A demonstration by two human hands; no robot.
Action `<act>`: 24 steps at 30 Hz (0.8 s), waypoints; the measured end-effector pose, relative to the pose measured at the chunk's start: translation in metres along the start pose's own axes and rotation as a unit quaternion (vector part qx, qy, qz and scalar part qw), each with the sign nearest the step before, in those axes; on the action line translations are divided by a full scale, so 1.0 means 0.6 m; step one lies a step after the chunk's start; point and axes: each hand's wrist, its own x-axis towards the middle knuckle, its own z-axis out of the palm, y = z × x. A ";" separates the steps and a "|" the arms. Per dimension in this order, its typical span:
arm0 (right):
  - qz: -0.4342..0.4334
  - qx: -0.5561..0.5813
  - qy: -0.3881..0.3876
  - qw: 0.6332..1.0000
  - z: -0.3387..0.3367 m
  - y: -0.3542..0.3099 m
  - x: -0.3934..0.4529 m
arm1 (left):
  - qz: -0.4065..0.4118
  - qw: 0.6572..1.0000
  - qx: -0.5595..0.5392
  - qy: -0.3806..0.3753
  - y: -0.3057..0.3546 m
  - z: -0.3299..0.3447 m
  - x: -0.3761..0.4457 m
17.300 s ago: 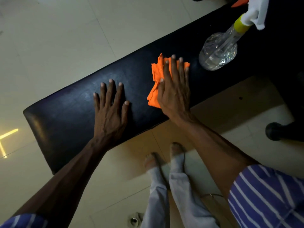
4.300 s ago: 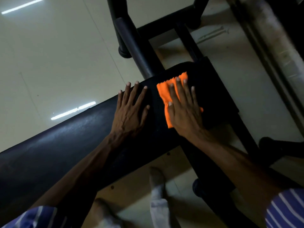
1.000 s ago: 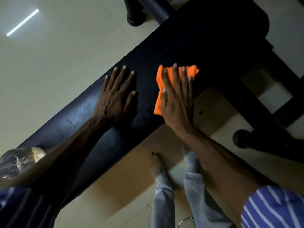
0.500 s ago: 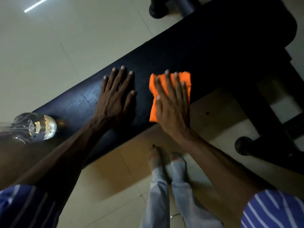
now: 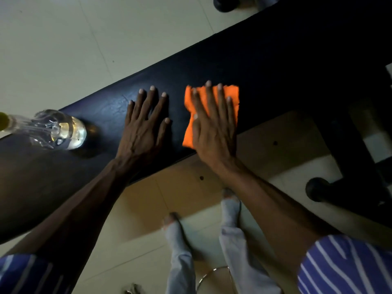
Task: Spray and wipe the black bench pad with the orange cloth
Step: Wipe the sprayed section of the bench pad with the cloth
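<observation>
Your right hand (image 5: 213, 128) lies flat, fingers spread, pressing the orange cloth (image 5: 230, 102) onto the black bench pad (image 5: 265, 66). The cloth sits under your palm and fingers near the pad's near edge, with orange showing past your fingertips and at the thumb side. Your left hand (image 5: 144, 126) rests just beside it, open and empty, palm down on the pad. Further toward the pad's left end stands a clear spray bottle (image 5: 59, 129), well apart from the cloth.
</observation>
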 end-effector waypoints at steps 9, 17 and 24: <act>0.036 0.014 -0.009 0.999 -0.010 0.019 0.021 | 0.015 1.000 -0.005 -0.004 -0.058 -0.016 -0.051; -0.043 0.046 -0.027 0.998 0.032 -0.117 -0.091 | 0.016 1.000 -0.015 -0.005 -0.091 -0.020 -0.110; 0.036 0.034 -0.005 0.999 0.023 -0.080 -0.031 | 0.026 0.999 -0.018 -0.010 -0.105 -0.020 -0.137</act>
